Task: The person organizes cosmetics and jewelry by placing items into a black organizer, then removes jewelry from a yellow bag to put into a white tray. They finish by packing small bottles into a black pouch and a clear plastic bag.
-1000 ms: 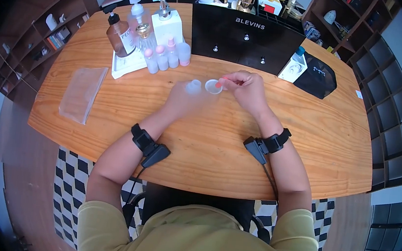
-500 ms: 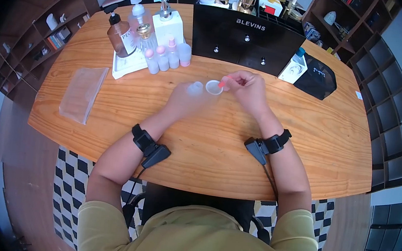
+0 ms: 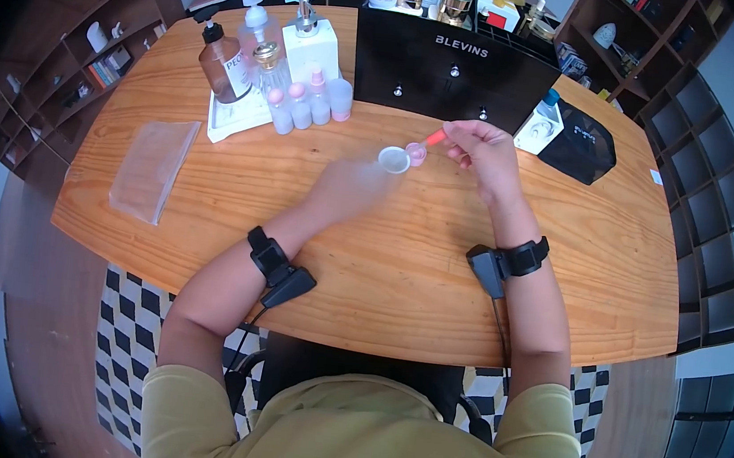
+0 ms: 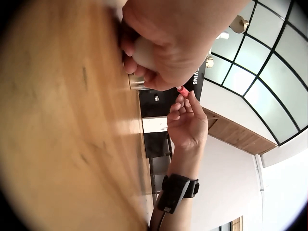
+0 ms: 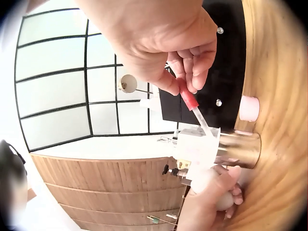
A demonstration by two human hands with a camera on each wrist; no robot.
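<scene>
- "BLEVINS" is on the black drawer box with silver knobs (image 3: 419,69), and "PEO" shows on the brown pump bottle (image 3: 221,71)
- Your right hand (image 3: 486,158) pinches a thin clear stick with a red end (image 5: 189,99), its tip near a shiny gold round cup (image 5: 240,150)
- Your left hand's fingers (image 3: 344,193) curl round a smooth whitish container (image 4: 144,54)
- The right wrist view shows the cup's gold side; the head view shows its pale round rim

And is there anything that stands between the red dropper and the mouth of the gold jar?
Nothing visible does. In the right wrist view, the red dropper in the right hand points at the mouth of the gold jar unobstructed. The pink cap sits beside the jar, lower than its mouth.
</scene>
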